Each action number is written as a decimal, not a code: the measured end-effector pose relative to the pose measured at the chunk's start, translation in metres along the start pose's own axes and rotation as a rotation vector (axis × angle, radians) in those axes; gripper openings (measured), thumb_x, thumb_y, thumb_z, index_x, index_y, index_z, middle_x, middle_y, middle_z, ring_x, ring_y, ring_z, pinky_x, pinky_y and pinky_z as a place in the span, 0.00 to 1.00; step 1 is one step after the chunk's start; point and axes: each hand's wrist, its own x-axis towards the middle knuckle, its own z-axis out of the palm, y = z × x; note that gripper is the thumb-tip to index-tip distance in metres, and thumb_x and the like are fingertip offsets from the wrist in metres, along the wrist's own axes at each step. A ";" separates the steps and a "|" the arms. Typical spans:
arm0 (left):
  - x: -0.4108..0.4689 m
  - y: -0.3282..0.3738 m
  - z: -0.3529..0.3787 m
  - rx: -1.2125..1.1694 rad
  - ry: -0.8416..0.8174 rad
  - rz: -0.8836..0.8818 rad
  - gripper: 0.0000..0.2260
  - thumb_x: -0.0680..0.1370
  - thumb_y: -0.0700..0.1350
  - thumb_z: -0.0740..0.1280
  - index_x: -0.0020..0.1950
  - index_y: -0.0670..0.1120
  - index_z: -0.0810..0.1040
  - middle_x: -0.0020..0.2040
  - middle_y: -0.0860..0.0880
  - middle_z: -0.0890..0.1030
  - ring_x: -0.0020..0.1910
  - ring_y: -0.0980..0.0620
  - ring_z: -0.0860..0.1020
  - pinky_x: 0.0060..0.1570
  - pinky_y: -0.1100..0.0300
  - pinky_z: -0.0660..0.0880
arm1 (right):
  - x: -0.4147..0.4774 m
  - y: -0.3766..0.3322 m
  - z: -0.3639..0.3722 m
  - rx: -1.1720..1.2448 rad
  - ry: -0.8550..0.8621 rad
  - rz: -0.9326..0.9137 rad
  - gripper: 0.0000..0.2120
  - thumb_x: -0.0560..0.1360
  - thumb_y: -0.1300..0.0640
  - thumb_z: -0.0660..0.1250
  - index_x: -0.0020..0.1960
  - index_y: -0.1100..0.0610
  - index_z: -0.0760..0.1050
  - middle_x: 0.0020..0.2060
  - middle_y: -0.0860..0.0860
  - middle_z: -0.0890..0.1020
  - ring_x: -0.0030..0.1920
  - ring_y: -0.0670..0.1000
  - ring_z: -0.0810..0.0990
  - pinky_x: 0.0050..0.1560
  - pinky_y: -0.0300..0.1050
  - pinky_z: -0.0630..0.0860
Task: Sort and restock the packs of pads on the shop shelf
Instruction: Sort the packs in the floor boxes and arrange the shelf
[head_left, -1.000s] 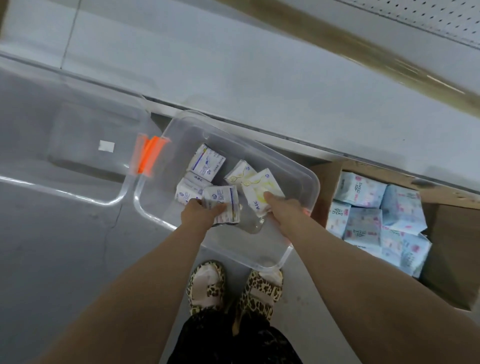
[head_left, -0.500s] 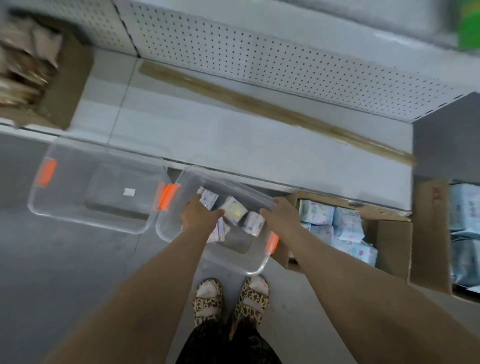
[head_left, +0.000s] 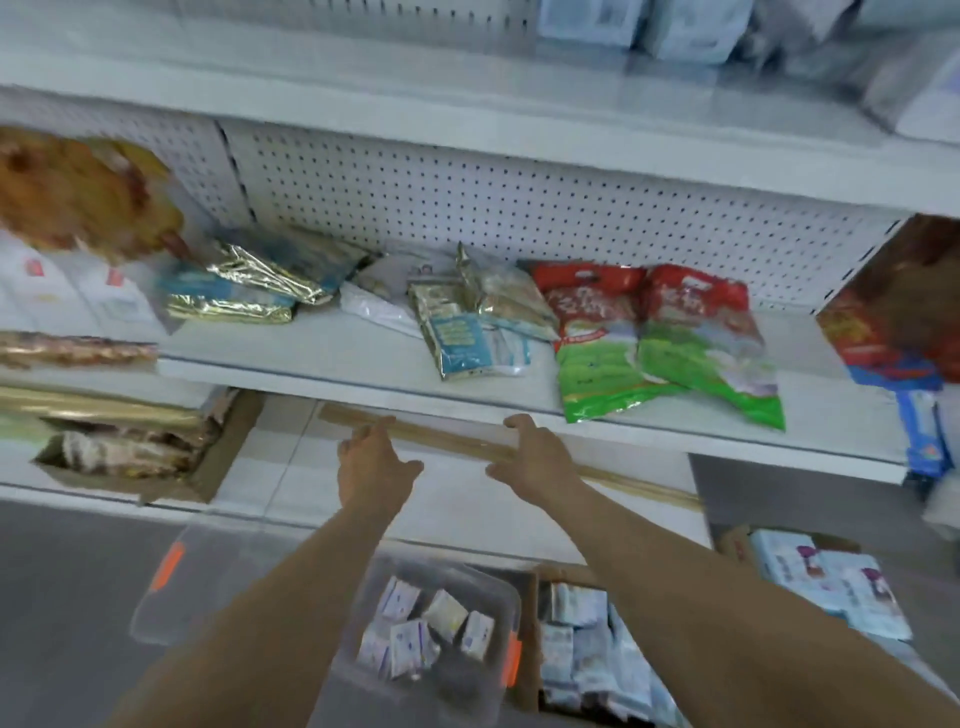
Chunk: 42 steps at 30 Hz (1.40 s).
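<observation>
Left hand (head_left: 371, 462), right hand (head_left: 535, 462) now above packs (head_left: 426, 626)

Single head-worn view, wide-angle, looking forward and down: shelf (head_left: 363, 358) close ahead of the left hand (head_left: 371, 462) and right hand (head_left: 537, 462), floor bin (head_left: 426, 670) below the forearms.

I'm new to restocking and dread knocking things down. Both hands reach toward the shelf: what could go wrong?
1. The green and red bags overhang the shelf edge near the empty right hand; a brush could pull them off.
2. The clear bin of small packs and the cardboard box sit on the floor under the arms; a step forward might kick them.
</observation>
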 end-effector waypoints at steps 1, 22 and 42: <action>-0.008 0.016 -0.015 -0.014 0.033 0.026 0.33 0.73 0.49 0.75 0.76 0.50 0.66 0.71 0.42 0.71 0.71 0.40 0.67 0.68 0.49 0.68 | -0.009 -0.007 -0.021 -0.014 0.026 -0.032 0.34 0.74 0.46 0.74 0.75 0.49 0.63 0.65 0.57 0.75 0.65 0.59 0.74 0.60 0.49 0.73; -0.229 0.283 -0.182 -0.166 0.385 0.315 0.33 0.74 0.48 0.75 0.76 0.48 0.66 0.75 0.40 0.65 0.73 0.39 0.64 0.72 0.44 0.65 | -0.225 0.010 -0.349 0.002 0.460 -0.344 0.35 0.75 0.46 0.74 0.76 0.53 0.64 0.69 0.57 0.72 0.68 0.58 0.73 0.63 0.49 0.74; -0.102 0.378 -0.208 -0.167 0.342 0.366 0.33 0.75 0.50 0.74 0.77 0.49 0.64 0.75 0.41 0.65 0.74 0.40 0.62 0.68 0.47 0.67 | -0.109 -0.018 -0.428 0.123 0.491 -0.249 0.31 0.77 0.45 0.70 0.74 0.59 0.66 0.68 0.56 0.74 0.64 0.58 0.75 0.57 0.48 0.74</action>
